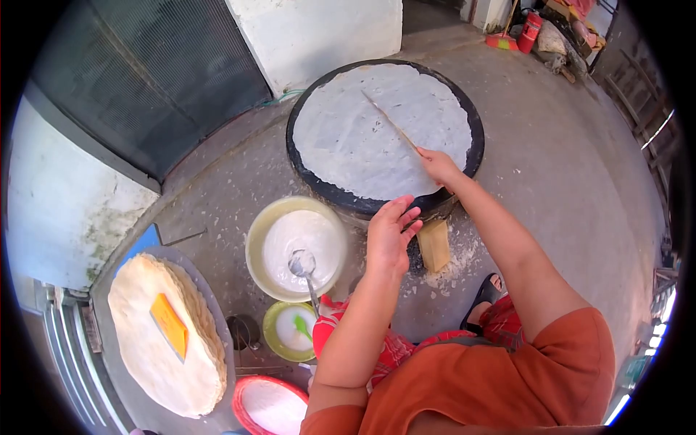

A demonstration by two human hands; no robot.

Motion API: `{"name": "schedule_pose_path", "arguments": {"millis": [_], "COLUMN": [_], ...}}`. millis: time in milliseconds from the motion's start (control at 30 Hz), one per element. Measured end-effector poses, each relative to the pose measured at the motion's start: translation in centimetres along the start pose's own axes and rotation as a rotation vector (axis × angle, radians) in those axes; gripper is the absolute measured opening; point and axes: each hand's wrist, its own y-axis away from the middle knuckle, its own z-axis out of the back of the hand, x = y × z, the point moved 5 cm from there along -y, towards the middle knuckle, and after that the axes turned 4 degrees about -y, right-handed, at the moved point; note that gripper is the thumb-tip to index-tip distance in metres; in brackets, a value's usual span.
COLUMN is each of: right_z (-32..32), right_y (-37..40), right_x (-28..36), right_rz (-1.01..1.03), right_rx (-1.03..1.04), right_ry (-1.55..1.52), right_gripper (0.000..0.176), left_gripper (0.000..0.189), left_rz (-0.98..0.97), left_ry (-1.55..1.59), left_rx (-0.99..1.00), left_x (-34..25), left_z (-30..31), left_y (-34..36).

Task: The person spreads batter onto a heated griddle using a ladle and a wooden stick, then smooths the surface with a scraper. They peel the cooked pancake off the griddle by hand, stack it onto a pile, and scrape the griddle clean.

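My right hand (437, 167) is closed around the near end of a long thin wooden stick (395, 129). The stick lies over a wide pale sheet of batter (330, 119) spread across a round black griddle (475, 130). My left hand (391, 235) is held near the griddle's front edge, empty, with its fingers apart. To its left stands a cream basin (254, 254) of white batter, with a metal ladle (301, 262) resting in it. Just below the basin, a small green bowl (272, 341) holds white stuff and a green utensil (301, 328).
Stacked flatbreads (138, 333) lie at lower left, topped by an orange scraper (170, 325). A red basin (241, 407) of white contents sits at the bottom. A yellowish block (433, 246) and scattered crumbs lie by the griddle. A broom (502, 41) and red cylinder (531, 32) stand far right.
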Motion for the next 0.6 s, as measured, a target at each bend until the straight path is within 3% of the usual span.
{"name": "schedule_pose_path", "arguments": {"millis": [67, 200, 300, 400, 467, 500, 567, 600], "right_z": [-0.1, 1.0, 0.0, -1.7, -1.0, -0.2, 1.4, 1.1], "right_y": [-2.8, 0.1, -0.9, 0.0, 1.6, 2.3, 3.8, 4.0], "right_x": [-0.8, 3.0, 2.6, 1.1, 0.1, 0.7, 1.0, 0.2], "right_rz": [0.429, 0.267, 0.333, 0.287, 0.295, 0.295, 0.188, 0.185], "right_rx": [-0.264, -0.465, -0.501, -0.312, -0.152, -0.152, -0.159, -0.159], "right_ry": [0.511, 0.841, 0.79, 0.656, 0.212, 0.213, -0.205, -0.203], "right_gripper": [0.034, 0.027, 0.023, 0.025, 0.03, 0.03, 0.034, 0.034], "left_gripper": [0.022, 0.022, 0.022, 0.023, 0.023, 0.023, 0.023, 0.023], "left_rz": [0.001, 0.008, 0.003, -0.002, -0.001, -0.006, -0.006, -0.002], "left_ry": [-0.005, 0.001, 0.012, 0.024, 0.021, 0.018, 0.017, 0.012], "left_rx": [0.005, -0.001, 0.0, 0.009, 0.015, 0.02, 0.024, 0.026], "left_x": [0.1, 0.3, 0.1, -0.2, -0.3, -0.4, -0.3, -0.1], "left_z": [-0.1, 0.0, 0.1, 0.1, 0.0, -0.1, -0.1, -0.1], "left_y": [-0.1, -0.2, -0.1, 0.0, 0.2, 0.2, 0.3, 0.3]}}
